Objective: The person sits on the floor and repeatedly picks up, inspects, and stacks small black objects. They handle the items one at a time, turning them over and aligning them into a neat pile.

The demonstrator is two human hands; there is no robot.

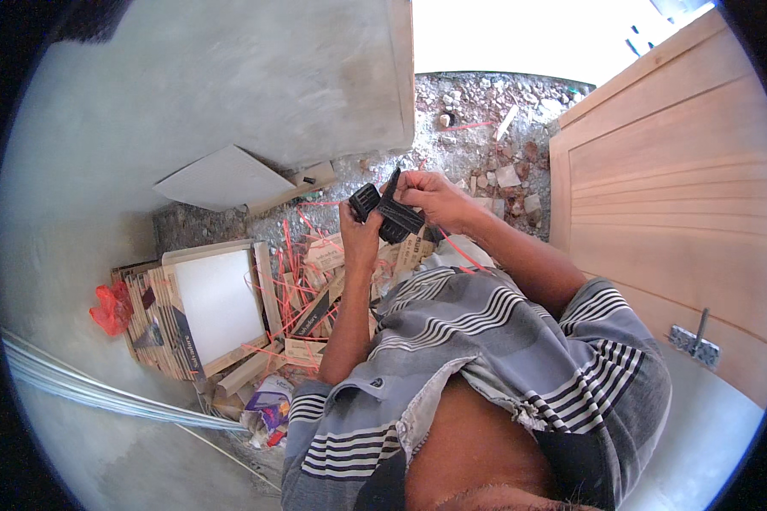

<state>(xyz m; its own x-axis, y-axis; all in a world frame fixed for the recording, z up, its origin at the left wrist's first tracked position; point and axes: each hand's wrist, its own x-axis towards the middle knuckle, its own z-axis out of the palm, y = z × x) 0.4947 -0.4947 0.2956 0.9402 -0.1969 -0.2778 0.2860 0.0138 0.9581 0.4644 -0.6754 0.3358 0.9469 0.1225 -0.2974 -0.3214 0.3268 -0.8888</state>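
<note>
In front of my chest, both hands grip a black ribbed plastic piece [398, 220] with slotted faces; its exact kind is unclear. My left hand [360, 237] is closed on its left side, thumb against the front. The fingers of my right hand [430, 196] pinch a thin upright flap at its top right. Beneath the hands, thin red plastic straps [291, 255] lie tangled over torn cardboard pieces [325, 254]. Another red strap [462, 249] runs below my right forearm.
Left stands a cardboard-edged stack with a white tile [220, 308] on top, beside a red plastic bag [111, 308]. A pale board [222, 179] leans by the grey wall [256, 77]. Rubble [507, 175] covers the ground ahead. A wooden door [665, 183] with a metal hinge [694, 345] stands right.
</note>
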